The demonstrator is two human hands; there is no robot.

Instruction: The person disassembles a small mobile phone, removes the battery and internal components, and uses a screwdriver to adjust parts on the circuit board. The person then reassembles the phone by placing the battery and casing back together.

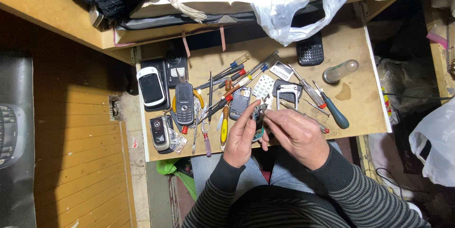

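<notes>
A small phone part [258, 123] is pinched between left hand [241, 135] and right hand [296, 133]; it could be dropped among screwdrivers [237, 79] if the grip loosens.

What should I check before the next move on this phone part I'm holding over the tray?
1. Part held in both hands: ok. The left hand cradles the phone part and the right hand pinches at its top.
2. Part over the tray, not the floor: ok, though it sits near the front edge.
3. Screwdrivers within reach: ok. The teal screwdriver lies just right of the hands, and more lie to the left.
4. Tip of any tool in the right fingers: cannot tell, too small.
5. Loose screws safe: cannot tell, none visible.
6. Room to set the part down: not ok. The tray around the hands is crowded with phones and covers.
</notes>
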